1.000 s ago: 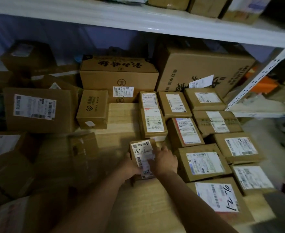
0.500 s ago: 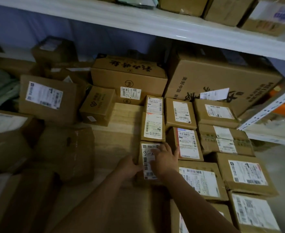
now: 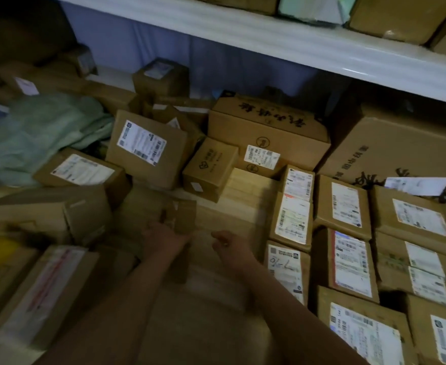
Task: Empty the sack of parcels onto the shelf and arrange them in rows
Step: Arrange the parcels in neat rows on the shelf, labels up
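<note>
My left hand is on a small brown parcel standing on the wooden shelf, its fingers curled at the parcel's near left edge; the view is blurred there. Loosely curled and holding nothing, my right hand hovers over the bare wood. To its right, the narrow parcel with a handwritten label lies at the near end of a row of labelled parcels. More rows of parcels fill the right side. The pale green sack lies crumpled at the back left.
Loose boxes are heaped at the left and middle. Large cartons stand along the back. A white upper shelf hangs overhead. A long box lies at the near left.
Both hands have let go of the handwritten-label parcel, now lying in its row. My left hand moved left to the small brown parcel. The view swung left, showing the green sack.
</note>
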Demonstrator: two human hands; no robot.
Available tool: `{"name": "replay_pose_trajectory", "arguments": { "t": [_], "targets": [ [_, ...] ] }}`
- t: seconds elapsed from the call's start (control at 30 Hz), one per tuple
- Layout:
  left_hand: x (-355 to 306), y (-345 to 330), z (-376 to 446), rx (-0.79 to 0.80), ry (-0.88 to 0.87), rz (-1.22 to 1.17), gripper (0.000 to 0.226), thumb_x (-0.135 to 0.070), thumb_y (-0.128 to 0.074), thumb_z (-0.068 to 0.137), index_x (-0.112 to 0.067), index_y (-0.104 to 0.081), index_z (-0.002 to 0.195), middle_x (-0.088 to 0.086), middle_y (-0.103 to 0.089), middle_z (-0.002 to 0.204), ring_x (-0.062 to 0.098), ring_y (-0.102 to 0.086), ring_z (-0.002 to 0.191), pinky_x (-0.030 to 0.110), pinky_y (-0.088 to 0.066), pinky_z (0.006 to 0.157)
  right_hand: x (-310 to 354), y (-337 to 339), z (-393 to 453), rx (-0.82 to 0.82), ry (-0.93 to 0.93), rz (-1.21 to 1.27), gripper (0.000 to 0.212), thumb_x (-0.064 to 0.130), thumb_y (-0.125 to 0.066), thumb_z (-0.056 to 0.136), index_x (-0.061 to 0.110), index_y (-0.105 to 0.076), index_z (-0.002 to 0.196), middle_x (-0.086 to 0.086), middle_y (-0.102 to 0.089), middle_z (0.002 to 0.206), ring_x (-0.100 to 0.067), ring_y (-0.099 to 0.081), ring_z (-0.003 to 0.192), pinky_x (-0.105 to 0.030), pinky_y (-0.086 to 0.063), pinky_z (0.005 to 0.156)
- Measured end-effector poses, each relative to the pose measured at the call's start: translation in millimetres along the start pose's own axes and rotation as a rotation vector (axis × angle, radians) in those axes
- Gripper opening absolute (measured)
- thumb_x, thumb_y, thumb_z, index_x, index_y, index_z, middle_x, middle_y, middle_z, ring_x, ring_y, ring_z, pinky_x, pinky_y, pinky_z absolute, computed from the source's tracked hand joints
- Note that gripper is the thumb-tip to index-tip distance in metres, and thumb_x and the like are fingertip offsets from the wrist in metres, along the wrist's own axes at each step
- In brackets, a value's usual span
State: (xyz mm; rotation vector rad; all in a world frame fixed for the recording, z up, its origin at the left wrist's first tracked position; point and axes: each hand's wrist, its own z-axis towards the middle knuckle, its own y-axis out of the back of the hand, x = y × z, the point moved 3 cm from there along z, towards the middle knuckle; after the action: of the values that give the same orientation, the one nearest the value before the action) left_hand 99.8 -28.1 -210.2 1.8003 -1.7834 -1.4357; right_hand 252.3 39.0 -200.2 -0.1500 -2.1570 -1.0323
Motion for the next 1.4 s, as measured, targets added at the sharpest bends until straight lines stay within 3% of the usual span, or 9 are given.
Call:
{"name": "replay_pose_trajectory", "arguments": {
  "t": [0.13,0.3,0.47,0.57,0.67,0.77,0.97,1.17,1.4],
  "targets": [
    [-1.9,1.7,12.6,0.071,-0.031,-0.14,0.055,-0.047,-0.04,0.096,-0.003,-0.061,0.121,0.022,-0.055,0.13,0.036,-0.051,0.12,0.037,-0.038,0.1,12.2,-16.7,21.2,0.075,-0.106,0.25,0.059,0.048,-0.052,0.091,0.025,-0.038,0.143,-0.003,-0.051,0.138,-0.025,-0.053,0.123,-0.032,-0.043,0.101],
    [-11.6,-0.9,16.0,0.24,-0.186,-0.399,0.031,0.004,-0.043,0.091,0.0,-0.067,0.112,0.005,-0.061,0.121,0.024,-0.055,0.115,0.029,-0.043,0.096,3.6,-24.0,33.3,-0.054,-0.303,0.259,0.118,0.057,-0.08,0.058,0.026,-0.011,0.15,-0.012,-0.027,0.151,-0.033,-0.03,0.138,-0.043,-0.033,0.109],
    [-13.5,7.0,25.9,0.133,-0.084,-0.402,0.031,-0.012,-0.053,0.092,-0.008,-0.06,0.122,0.013,-0.06,0.127,0.029,-0.056,0.114,0.032,-0.043,0.091,-2.6,-15.6,39.4,-0.181,-0.365,0.735,0.083,0.036,-0.079,0.065,0.02,-0.041,0.137,-0.01,-0.056,0.128,-0.03,-0.056,0.111,-0.048,-0.049,0.096],
    [-23.0,4.4,14.4,0.506,0.039,-0.545,0.047,-0.049,-0.059,0.084,-0.015,-0.063,0.116,0.01,-0.063,0.115,0.029,-0.057,0.108,0.04,-0.046,0.095,-2.3,-2.5,36.5,-0.106,-0.41,1.112,0.037,0.024,-0.065,0.082,0.011,-0.056,0.116,-0.012,-0.064,0.104,-0.03,-0.062,0.095,-0.046,-0.051,0.089],
    [-42.0,-0.6,-1.3,0.797,0.066,-0.683,0.04,-0.05,-0.06,0.081,-0.015,-0.071,0.098,0.009,-0.071,0.095,0.025,-0.065,0.091,0.036,-0.053,0.079,-1.3,6.7,30.1,-0.076,-0.441,1.218,0.015,0.032,-0.053,0.089,0.019,-0.056,0.098,-0.012,-0.062,0.101,-0.03,-0.058,0.095,-0.045,-0.048,0.092],
    [-55.2,-8.3,-0.5,0.754,-0.074,-0.632,0.03,-0.035,-0.063,0.086,-0.014,-0.066,0.107,0.002,-0.071,0.089,0.015,-0.066,0.079,0.026,-0.05,0.061,-11.5,15.9,31.8,-0.242,-0.438,0.959,0.023,0.033,-0.05,0.091,0.018,-0.057,0.108,-0.014,-0.061,0.112,-0.031,-0.058,0.104,-0.051,-0.046,0.099],
    [-66.2,-16.5,7.7,0.652,-0.179,-0.626,0.037,-0.029,-0.067,0.084,-0.019,-0.056,0.117,0.005,-0.068,0.108,0.022,-0.064,0.096,0.042,-0.053,0.084,-15.6,33.9,26.4,-0.274,-0.288,0.977,0.065,0.042,-0.074,0.076,0.02,-0.043,0.129,-0.011,-0.063,0.118,-0.026,-0.068,0.099,-0.039,-0.058,0.08],
    [-69.1,-23.0,2.0,0.922,-0.129,-0.493,0.051,-0.043,-0.076,0.067,-0.024,-0.064,0.112,0.007,-0.071,0.109,0.03,-0.063,0.106,0.056,-0.045,0.098,-22.9,39.1,28.6,-0.39,-0.333,1.136,0.054,0.02,-0.063,0.086,0.012,-0.037,0.133,-0.015,-0.066,0.11,-0.03,-0.068,0.095,-0.046,-0.056,0.085],
    [-84.7,-20.0,2.3,1.249,-0.13,-0.574,0.084,-0.021,-0.092,0.036,-0.024,-0.063,0.115,0.014,-0.069,0.115,0.037,-0.057,0.115,0.06,-0.042,0.098,-40.2,58.7,22.8,-0.468,-0.217,1.376,0.041,0.017,-0.064,0.075,0.013,-0.043,0.11,-0.019,-0.061,0.111,-0.039,-0.062,0.106,-0.058,-0.048,0.096]
  ]
}}
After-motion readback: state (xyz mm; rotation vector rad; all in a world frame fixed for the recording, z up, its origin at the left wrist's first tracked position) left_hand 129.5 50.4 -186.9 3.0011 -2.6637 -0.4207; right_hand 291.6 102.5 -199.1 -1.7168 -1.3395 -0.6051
